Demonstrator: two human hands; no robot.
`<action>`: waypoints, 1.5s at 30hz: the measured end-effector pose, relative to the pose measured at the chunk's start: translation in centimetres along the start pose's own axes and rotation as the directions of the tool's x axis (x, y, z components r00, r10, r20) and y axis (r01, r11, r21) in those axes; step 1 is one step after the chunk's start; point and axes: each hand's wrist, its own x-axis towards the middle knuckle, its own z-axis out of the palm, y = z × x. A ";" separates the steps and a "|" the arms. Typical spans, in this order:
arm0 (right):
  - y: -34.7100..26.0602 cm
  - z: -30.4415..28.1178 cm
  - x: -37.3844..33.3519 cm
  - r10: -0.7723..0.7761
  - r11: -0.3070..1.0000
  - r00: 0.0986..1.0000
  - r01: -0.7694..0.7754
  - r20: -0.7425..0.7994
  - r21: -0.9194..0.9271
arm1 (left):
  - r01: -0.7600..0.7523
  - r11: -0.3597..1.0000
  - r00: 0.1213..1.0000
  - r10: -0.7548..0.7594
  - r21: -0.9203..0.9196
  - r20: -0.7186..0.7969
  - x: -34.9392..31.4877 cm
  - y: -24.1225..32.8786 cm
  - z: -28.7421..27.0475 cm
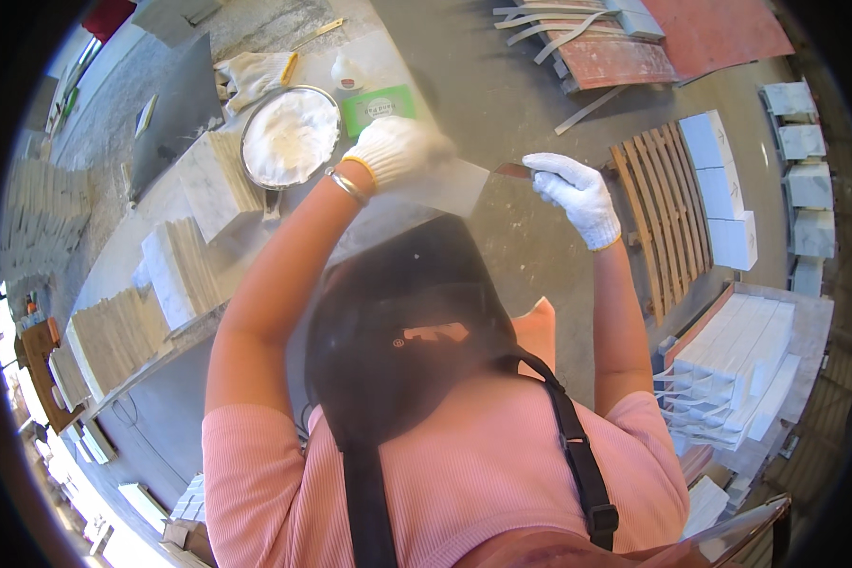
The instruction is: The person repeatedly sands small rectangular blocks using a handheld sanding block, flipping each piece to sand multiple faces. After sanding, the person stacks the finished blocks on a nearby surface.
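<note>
My left hand, in a white knitted glove with a yellow cuff, is over the far edge of a pale flat tile. Its fingers are smeared by motion, so their grip does not show. My right hand, gloved too, pinches a small brown flat blade, like a scraper, just right of the tile. Left of my left hand is a round metal pan heaped with white paste. A green hand pad lies beyond that hand, with a white bottle behind it.
Spare gloves and a narrow brush-like tool lie at the table's far end. Stone tiles stand in rows along the left. On the right are a wooden pallet, white boxes and strapped white strips.
</note>
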 end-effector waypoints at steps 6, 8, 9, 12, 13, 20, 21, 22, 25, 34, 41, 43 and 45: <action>3.2 4.2 0.6 -0.056 0.998 0.997 0.056 -0.055 -0.002 | -0.094 0.994 0.980 0.101 0.049 -0.171 -1.1 0.5 1.3; 3.7 5.3 0.9 -0.038 0.999 0.996 0.038 -0.077 0.000 | -0.121 0.992 0.966 0.114 -0.018 -0.232 -2.2 0.5 1.8; 3.9 5.7 1.1 -0.027 1.000 0.996 0.027 -0.089 -0.001 | -0.125 0.991 0.962 0.107 -0.056 -0.250 -2.9 0.7 2.2; 4.4 6.6 1.5 -0.102 0.993 0.984 0.093 -0.147 -0.067 | -0.102 0.994 0.924 0.077 -0.048 -0.373 -4.9 1.4 3.5; 4.5 6.9 1.4 -0.124 0.988 0.979 0.107 -0.160 -0.112 | -0.093 0.995 0.924 0.069 -0.044 -0.376 -5.2 1.5 3.9; 5.1 8.3 -1.5 -0.179 0.965 0.970 0.140 -0.166 -0.222 | -0.080 0.994 0.906 0.043 -0.071 -0.422 -5.1 1.2 5.2; 5.1 8.4 -2.2 -0.123 0.967 0.980 0.083 -0.154 -0.241 | -0.076 0.994 0.910 0.035 -0.084 -0.413 -5.1 1.2 5.2; 4.9 8.5 -3.0 -0.137 0.971 0.979 0.103 -0.151 -0.217 | -0.076 0.994 0.909 0.035 -0.084 -0.415 -5.1 1.2 5.2; 4.7 8.4 -2.7 -0.183 0.957 0.972 0.142 -0.147 -0.254 | -0.063 0.995 0.915 0.025 -0.082 -0.403 -5.2 1.3 5.1; 5.2 8.4 1.0 -0.244 0.948 0.952 0.194 -0.184 -0.252 | -0.056 0.992 0.912 0.003 -0.117 -0.410 -5.4 1.5 5.0; 4.3 8.7 -2.4 -0.140 0.978 0.975 0.109 -0.173 -0.177 | -0.054 0.992 0.905 0.001 -0.113 -0.426 -5.2 1.3 5.4; 4.1 8.1 -0.4 -0.252 0.956 0.948 0.212 -0.196 -0.203 | -0.064 0.991 0.898 0.008 -0.113 -0.441 -5.2 1.2 5.5; 4.1 7.6 1.5 -0.247 0.948 0.946 0.190 -0.211 -0.256 | -0.065 0.990 0.901 0.003 -0.129 -0.434 -5.3 1.2 5.5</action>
